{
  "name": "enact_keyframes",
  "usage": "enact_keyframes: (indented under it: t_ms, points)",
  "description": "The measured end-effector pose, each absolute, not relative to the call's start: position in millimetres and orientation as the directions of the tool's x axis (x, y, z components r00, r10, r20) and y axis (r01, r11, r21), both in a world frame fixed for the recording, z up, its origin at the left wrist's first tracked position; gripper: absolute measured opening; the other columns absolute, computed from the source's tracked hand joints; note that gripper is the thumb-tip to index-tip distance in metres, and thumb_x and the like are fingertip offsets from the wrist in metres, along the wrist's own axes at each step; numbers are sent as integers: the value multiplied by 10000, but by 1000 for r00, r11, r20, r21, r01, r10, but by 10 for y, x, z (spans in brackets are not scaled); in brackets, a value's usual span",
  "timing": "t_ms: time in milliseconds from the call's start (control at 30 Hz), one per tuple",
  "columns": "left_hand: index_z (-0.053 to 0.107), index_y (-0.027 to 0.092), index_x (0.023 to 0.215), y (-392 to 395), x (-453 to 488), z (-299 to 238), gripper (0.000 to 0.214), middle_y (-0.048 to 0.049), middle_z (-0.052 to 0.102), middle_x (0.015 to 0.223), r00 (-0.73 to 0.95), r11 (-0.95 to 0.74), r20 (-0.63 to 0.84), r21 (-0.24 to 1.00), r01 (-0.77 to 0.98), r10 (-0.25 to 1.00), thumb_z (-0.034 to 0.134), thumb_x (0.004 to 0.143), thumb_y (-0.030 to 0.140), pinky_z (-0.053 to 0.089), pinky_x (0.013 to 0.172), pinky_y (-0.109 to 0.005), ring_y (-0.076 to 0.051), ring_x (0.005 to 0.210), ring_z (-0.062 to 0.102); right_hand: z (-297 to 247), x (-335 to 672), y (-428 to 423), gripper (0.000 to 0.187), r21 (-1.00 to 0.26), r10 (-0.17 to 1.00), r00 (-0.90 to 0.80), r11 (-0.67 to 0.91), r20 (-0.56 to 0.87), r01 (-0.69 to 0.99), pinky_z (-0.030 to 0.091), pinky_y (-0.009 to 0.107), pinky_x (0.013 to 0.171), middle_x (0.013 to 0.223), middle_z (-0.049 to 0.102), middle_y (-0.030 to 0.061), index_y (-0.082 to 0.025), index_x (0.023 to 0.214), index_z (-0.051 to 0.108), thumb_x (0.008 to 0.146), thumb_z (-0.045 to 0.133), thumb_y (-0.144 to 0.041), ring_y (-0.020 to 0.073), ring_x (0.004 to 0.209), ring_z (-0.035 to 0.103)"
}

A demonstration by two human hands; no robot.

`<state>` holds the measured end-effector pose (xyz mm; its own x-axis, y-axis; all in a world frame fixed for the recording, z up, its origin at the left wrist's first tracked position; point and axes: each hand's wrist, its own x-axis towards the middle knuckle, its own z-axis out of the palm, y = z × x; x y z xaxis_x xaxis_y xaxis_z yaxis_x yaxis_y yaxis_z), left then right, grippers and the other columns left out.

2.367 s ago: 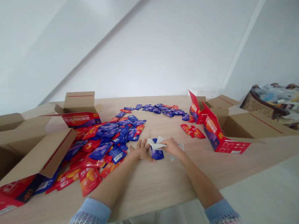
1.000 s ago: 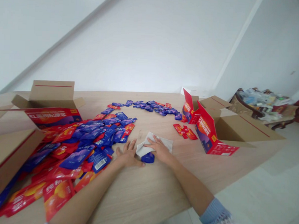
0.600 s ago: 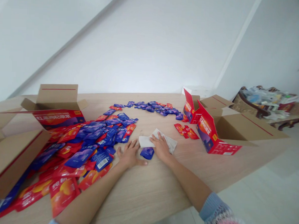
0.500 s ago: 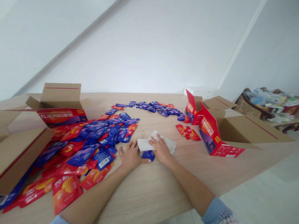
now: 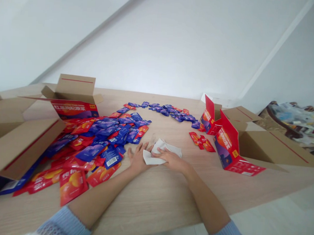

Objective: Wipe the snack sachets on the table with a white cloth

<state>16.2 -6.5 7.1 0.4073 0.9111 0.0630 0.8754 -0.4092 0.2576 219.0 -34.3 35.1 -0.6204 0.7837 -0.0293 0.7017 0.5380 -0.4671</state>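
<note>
My right hand (image 5: 169, 159) is closed on a folded white tissue (image 5: 155, 160), its fingers pressing on it low over the table. My left hand (image 5: 139, 158) lies just to the left with fingers stretched out, touching or nearly touching the tissue's left edge. The left thumb is hidden behind the tissue. Whatever lies under the tissue is out of sight. Close by on the left is a large pile of blue sachets (image 5: 111, 157) and red sachets (image 5: 73, 185).
Open red boxes stand at right (image 5: 227, 148) and back right (image 5: 207, 119); another stands at back left (image 5: 74, 109). A brown carton flap (image 5: 25, 146) juts in at left. Blue sachets (image 5: 167, 111) line the back; several red ones (image 5: 201, 142) lie right of centre.
The blue sachet seen between my hands is now covered from view. My right hand and the tissue have shifted left, closer to my left hand. The camera view has tilted slightly.
</note>
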Motion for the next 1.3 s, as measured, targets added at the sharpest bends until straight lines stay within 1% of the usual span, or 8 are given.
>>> enact_keyframes:
  t_ms: [200,333,633,767,933,1100,1200,1300]
  points:
    - [327,441,1399,-113,205,73,674,-13,226,1531,383,-390,75,234,891,921,496,773,625,15,980,-706,-360,1377,133,401,2289,-358,428,-504,786,-614,504,-68,701,229,388,1109,1292,572,4,-314,1261,569,884,420,-175,186,1267,451]
    - [362,423,1390,-137,228,92,737,-38,249,1522,389,-399,88,248,883,917,546,720,666,-21,987,-702,-379,1377,130,534,2298,-408,312,-505,824,-559,445,-93,739,417,319,934,1057,704,2,-280,1071,695,890,443,-249,203,986,635]
    - [403,388,1378,-167,266,205,905,-35,260,1518,353,-357,72,305,883,933,590,584,779,-9,1001,-694,-412,1370,116,649,2452,-473,279,-580,848,-513,355,-129,733,459,232,693,906,721,-15,-233,1015,714,824,512,-254,171,779,645]
    - [414,391,1364,-137,259,206,871,-35,291,1505,371,-375,75,304,876,926,578,601,778,10,999,-693,-388,1368,152,579,2495,-478,385,-649,892,-451,343,-1,679,469,303,835,1053,697,4,-236,1155,653,820,464,-211,197,927,634]
    - [395,280,1392,-222,259,269,886,-88,374,1457,378,-404,145,292,867,914,615,647,707,79,1057,-615,-363,1350,227,498,2593,-355,461,-691,944,17,229,329,685,386,348,1002,1265,591,60,-188,1268,553,837,390,-194,214,1158,531]
    - [553,318,1256,-458,348,212,355,-9,506,1364,632,-673,257,123,729,731,432,923,308,66,1135,-479,-242,1337,313,376,2668,-274,455,-643,862,382,-88,334,761,415,366,960,1221,603,125,-154,1308,486,896,326,-258,256,1154,533]
    - [578,243,1233,-509,412,128,392,-44,519,1350,682,-700,168,82,709,711,346,930,154,270,1075,-423,-222,1279,401,258,2508,-286,475,-577,904,322,-109,281,810,420,344,954,1249,595,72,-227,1360,429,893,344,-230,234,1145,547]
    - [580,245,1219,-466,425,116,374,-50,520,1339,686,-698,129,98,710,716,374,923,147,392,956,-378,-224,1233,433,144,2242,-300,538,-471,965,53,77,256,879,333,331,1051,1409,456,23,-248,1400,380,868,378,-170,194,1278,427]
